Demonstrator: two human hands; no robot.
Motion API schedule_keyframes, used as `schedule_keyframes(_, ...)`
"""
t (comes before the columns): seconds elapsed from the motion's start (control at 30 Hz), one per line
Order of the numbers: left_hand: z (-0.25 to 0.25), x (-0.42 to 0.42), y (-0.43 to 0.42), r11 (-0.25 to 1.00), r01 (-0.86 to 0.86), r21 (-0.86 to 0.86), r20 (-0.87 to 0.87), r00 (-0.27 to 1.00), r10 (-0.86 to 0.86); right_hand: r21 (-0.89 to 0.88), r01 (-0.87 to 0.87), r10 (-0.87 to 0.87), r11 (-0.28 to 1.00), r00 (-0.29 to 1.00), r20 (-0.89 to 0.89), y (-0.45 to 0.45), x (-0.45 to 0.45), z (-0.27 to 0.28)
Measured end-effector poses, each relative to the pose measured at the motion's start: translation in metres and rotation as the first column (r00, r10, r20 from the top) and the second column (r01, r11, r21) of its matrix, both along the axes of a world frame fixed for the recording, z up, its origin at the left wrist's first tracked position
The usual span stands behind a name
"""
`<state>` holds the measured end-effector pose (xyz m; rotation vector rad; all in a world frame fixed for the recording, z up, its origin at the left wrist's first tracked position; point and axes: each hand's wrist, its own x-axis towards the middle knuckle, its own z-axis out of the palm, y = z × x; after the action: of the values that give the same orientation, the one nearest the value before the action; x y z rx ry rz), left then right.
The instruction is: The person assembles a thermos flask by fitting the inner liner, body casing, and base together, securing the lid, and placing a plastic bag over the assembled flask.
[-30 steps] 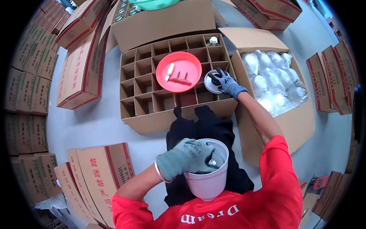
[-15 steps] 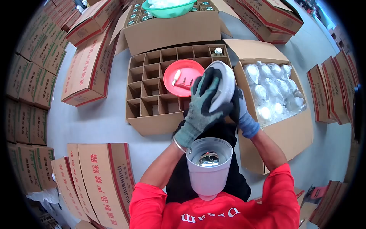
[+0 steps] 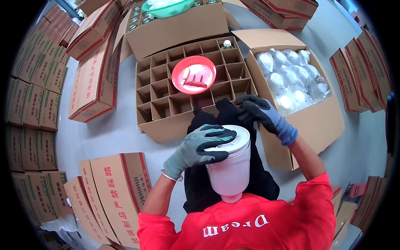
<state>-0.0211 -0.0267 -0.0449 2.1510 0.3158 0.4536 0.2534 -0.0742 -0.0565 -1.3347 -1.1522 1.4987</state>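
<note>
A white container [image 3: 228, 175] stands upright between my thighs, with a white lid [image 3: 239, 141] on its top. My left hand [image 3: 204, 146], in a grey-green glove with black fingers, rests on the lid and holds its left side. My right hand [image 3: 262, 113], in a blue-grey glove, is in the air above and right of the lid, touching nothing, its fingers apart. Beyond my knees a red plate [image 3: 194, 75] lies on the divided carton [image 3: 166, 130], with a pale-handled knife and several small dark and red items on it.
An open carton [image 3: 321, 133] of plastic-wrapped items stands at the right. A green basin [image 3: 168, 9] sits on another carton at the top. Closed cartons [image 3: 92, 83] stand at the left, others [image 3: 112, 187] at lower left. A capped bottle [image 3: 227, 44] is in a far compartment.
Both hands held the lid up over the divided carton; now it has come down onto the container. My right hand has let go and moved off to the right.
</note>
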Motion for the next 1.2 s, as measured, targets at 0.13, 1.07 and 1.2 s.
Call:
schedule_keyframes(0.13,0.004,0.005,-0.003,1.000,0.010,-0.018,-0.045,0.999,-0.011,0.267,-0.120,0.129,0.956,0.992,-0.015,-0.009,-0.034,-0.017)
schedule_keyframes(1.07,-0.102,-0.005,-0.130,0.532,-0.549,-0.645,-0.360,0.832,0.422,0.099,-0.090,-0.007,0.991,0.707,0.708,-0.208,-0.027,0.035)
schedule_keyframes(1.2,-0.084,-0.021,-0.132,0.506,-0.525,-0.684,-0.335,0.843,0.421,0.213,-0.194,0.013,0.958,0.768,0.640,-0.198,-0.012,0.034)
